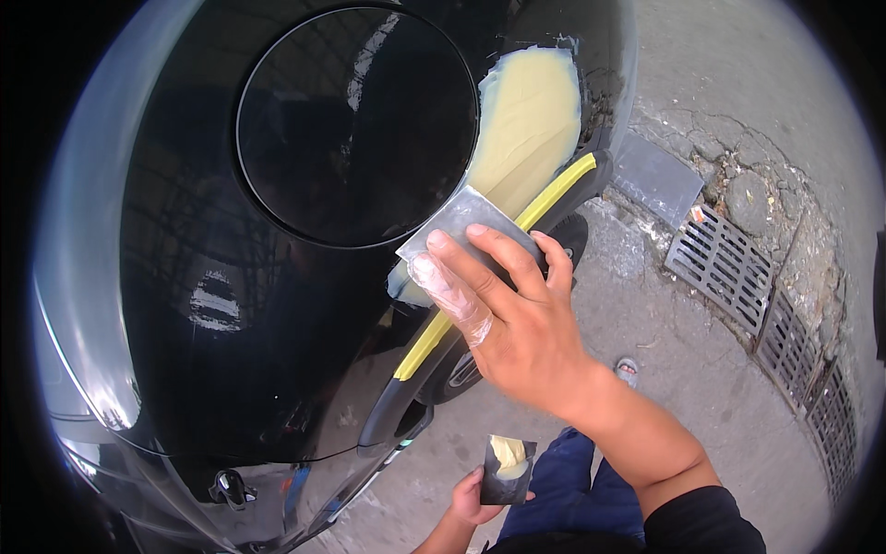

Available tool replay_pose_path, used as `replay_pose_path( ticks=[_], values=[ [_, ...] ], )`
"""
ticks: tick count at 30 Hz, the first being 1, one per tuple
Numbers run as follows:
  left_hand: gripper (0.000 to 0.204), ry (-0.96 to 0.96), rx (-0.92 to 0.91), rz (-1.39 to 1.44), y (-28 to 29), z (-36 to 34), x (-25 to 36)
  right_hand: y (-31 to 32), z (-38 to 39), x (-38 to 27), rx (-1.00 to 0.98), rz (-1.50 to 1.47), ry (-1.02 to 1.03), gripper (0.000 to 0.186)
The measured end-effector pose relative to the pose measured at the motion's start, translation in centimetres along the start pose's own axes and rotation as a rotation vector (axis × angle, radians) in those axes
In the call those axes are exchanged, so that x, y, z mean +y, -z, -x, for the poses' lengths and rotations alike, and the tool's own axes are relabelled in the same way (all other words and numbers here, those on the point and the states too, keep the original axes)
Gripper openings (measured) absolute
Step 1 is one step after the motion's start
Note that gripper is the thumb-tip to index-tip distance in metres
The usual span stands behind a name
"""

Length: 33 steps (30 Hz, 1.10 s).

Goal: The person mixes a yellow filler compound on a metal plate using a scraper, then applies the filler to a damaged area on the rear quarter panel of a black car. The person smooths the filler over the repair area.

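My right hand (526, 342) grips a flat grey putty spreader (469, 208), its fingers spread over the blade and its thumb coated in a whitish film. The blade lies against a black car's body panel (277, 351), beside the round fuel flap (323, 148). Pale yellow body filler (535, 102) extends upward from the blade, with a smaller patch showing below it. Low in the head view, my left hand (469, 499) is closed on a dark square plate (505, 490) that carries a dab of yellow putty (508, 452).
Yellow masking tape (423, 346) runs along the wheel arch trim (397, 392), with the tyre (457, 377) below. A door handle (233, 489) is at the lower left. Metal drain grates (720, 256) and broken concrete line the ground at the right.
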<state>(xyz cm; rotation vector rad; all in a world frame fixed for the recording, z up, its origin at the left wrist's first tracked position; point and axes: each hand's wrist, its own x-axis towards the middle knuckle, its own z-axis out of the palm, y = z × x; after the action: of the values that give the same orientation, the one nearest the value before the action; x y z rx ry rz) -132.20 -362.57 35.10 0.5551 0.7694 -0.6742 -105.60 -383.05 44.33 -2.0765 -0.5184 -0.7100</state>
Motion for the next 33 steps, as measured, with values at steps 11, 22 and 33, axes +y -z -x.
replay_pose_path(
  ticks=[11, 22, 33],
  values=[
    [0.068, 0.016, -0.128, 0.084, 1.1, -0.5, 0.4, -0.3, 1.5, 1.7, 0.030, 0.021, -0.042, 0.042],
    [0.070, -0.007, -0.081, 0.062, 1.0, -0.5, 0.3, -0.9, 0.8, 5.2, -0.012, 0.035, 0.051, 0.046],
    [0.071, -0.012, -0.108, 0.080, 0.9, -0.8, 0.1, 1.6, -1.0, 7.9, 0.014, 0.117, 0.133, 0.040]
  ],
)
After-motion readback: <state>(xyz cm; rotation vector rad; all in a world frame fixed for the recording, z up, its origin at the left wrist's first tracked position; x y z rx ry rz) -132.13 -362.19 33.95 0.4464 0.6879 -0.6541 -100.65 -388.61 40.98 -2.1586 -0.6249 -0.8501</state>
